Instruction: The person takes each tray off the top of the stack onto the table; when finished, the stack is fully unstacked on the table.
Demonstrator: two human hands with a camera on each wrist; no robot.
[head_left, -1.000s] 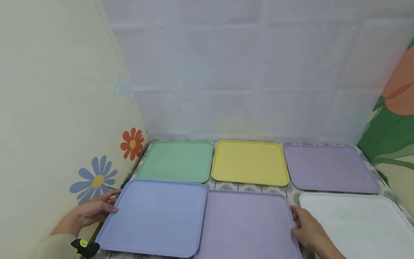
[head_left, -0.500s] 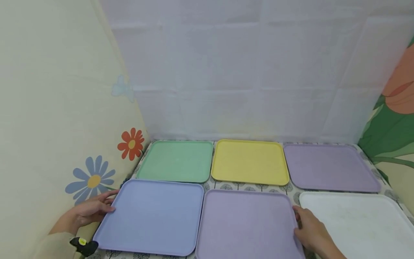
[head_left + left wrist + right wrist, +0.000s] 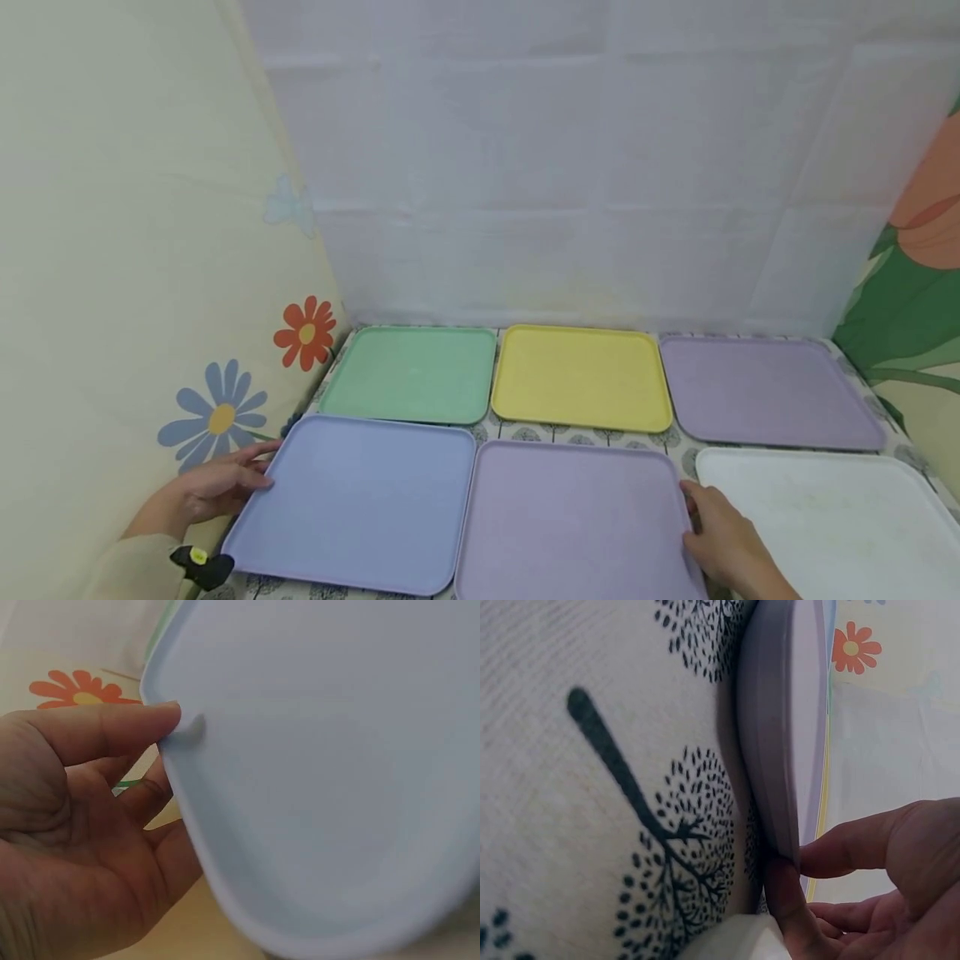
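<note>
My left hand [image 3: 225, 483] grips the left edge of a blue tray [image 3: 360, 504] at the front left. In the left wrist view the thumb lies over the rim of this tray [image 3: 315, 780], with the other fingers at its underside. My right hand [image 3: 727, 533] is at the right edge of a light purple tray [image 3: 573, 525] in the front middle. The right wrist view shows thumb and finger pinching the rim of that tray [image 3: 769, 735], close over the cloth. The two trays lie side by side, their facing edges close together.
Behind lie a green tray [image 3: 412, 375], a yellow tray [image 3: 581, 379] and another purple tray [image 3: 768, 392]. A white tray [image 3: 832, 517] sits right of my right hand. The tree-patterned cloth [image 3: 525, 431] shows between the rows. A flowered wall [image 3: 150, 292] stands close on the left.
The blue tray's right edge overlapped the purple tray and now lies beside it, slightly further left. The purple tray and my right hand have shifted a little to the right.
</note>
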